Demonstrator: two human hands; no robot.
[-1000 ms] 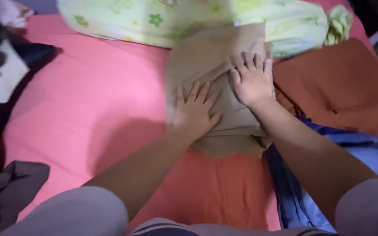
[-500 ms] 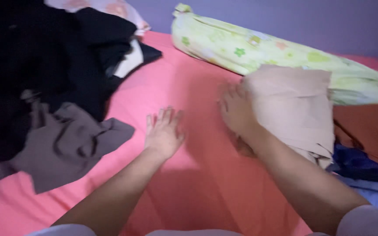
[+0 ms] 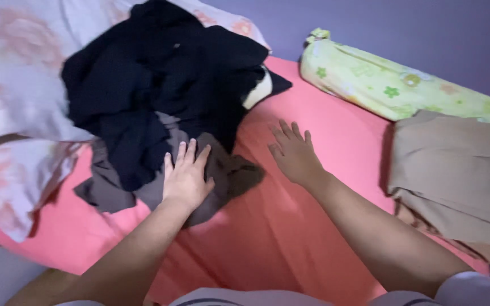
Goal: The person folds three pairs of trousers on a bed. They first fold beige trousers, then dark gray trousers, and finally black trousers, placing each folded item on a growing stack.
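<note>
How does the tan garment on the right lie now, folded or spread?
Folded. The tan garment sits as a compact stack with layered edges along its lower side, on the pink sheet, apart from both hands.

A bed (image 3: pixel 324 226) with a pink sheet stood against a plain purple wall (image 3: pixel 404 34); the light was dim and soft.
</note>
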